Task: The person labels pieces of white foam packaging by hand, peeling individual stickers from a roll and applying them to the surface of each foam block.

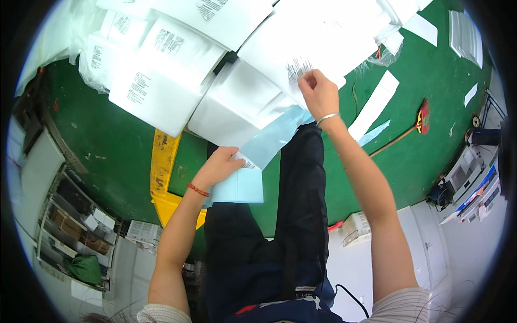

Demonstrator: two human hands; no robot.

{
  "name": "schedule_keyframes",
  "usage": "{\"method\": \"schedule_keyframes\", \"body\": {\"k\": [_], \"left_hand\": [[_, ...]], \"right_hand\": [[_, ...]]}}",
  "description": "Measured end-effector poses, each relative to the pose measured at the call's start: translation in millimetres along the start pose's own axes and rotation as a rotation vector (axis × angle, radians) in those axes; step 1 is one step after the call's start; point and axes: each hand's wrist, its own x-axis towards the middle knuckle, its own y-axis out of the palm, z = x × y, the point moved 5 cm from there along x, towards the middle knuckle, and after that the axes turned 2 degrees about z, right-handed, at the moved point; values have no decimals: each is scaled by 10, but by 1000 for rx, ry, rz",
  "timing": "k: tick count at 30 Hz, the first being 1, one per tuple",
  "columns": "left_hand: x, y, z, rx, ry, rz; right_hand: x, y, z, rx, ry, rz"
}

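Note:
My left hand grips a folded stack of light-blue label backing, with a white printed label showing beside the thumb. A loose length of blue backing strip runs from there up towards my right wrist. My right hand is over a white wrapped package, its fingers curled at the edge of a printed label. Whether the fingertips pinch that label or only touch it is hidden. Below it sits another white package without a visible label.
More white packages with printed labels are piled at the upper left. A yellow metal frame stands on the green floor. On the right lie a white strip, a broom and a stack of white sheets. Shelving stands lower left.

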Motion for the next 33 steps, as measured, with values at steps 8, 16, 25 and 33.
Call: {"method": "schedule_keyframes", "body": {"k": [8, 16, 25, 33], "left_hand": [[180, -120, -424, 434, 126, -175], [303, -327, -956, 537, 90, -353], [748, -432, -1193, 257, 318, -344], [1230, -429, -1293, -216, 232, -179]], "right_hand": [[-338, 490, -235, 688, 575, -42], [-251, 635, -153, 1085, 845, -207], [-82, 582, -185, 1475, 1022, -18], [-127, 572, -250, 1642, 1059, 136]]}}
